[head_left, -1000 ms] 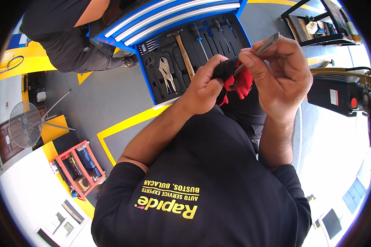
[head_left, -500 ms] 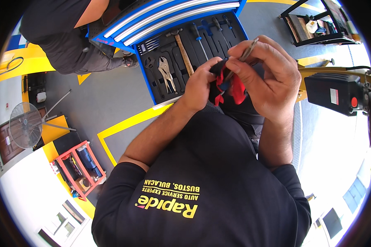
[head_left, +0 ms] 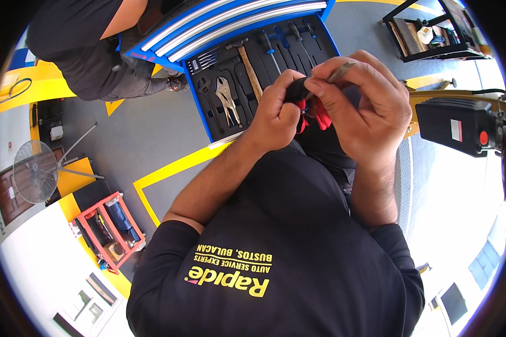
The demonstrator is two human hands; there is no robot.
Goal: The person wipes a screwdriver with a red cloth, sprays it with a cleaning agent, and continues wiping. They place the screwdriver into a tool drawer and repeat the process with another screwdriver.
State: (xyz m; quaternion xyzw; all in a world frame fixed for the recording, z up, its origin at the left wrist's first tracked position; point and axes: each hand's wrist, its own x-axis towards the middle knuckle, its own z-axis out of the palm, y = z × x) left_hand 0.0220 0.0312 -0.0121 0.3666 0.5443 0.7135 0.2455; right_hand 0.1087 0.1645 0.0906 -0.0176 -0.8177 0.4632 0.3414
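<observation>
My left hand [head_left: 275, 117] is closed around a black and red cloth [head_left: 324, 117], with black fabric bunched at its thumb and red folds hanging below. Close beside it, my right hand [head_left: 374, 109] pinches a slim metal tool [head_left: 341, 72] between thumb and fingers. The tool's grey, tapered end sticks out above the fingertips; its other end is hidden by the hand and cloth. Beyond my hands lies an open drawer [head_left: 216, 124] with dark foam. In it sit locking pliers [head_left: 226, 101], a wooden-handled hammer [head_left: 250, 73], an adjustable wrench [head_left: 205, 92] and several screwdrivers [head_left: 271, 51].
Another person [head_left: 90, 56] in dark clothes stands at the far left beside the blue tool cabinet [head_left: 208, 22]. On the right, a black box [head_left: 452, 124] with a red button is mounted on a yellow beam. A fan [head_left: 35, 171] and a red cart [head_left: 109, 230] are at the left.
My left hand has turned and closed further over the cloth, so less red shows. The metal tool's exposed end now leans more to the right.
</observation>
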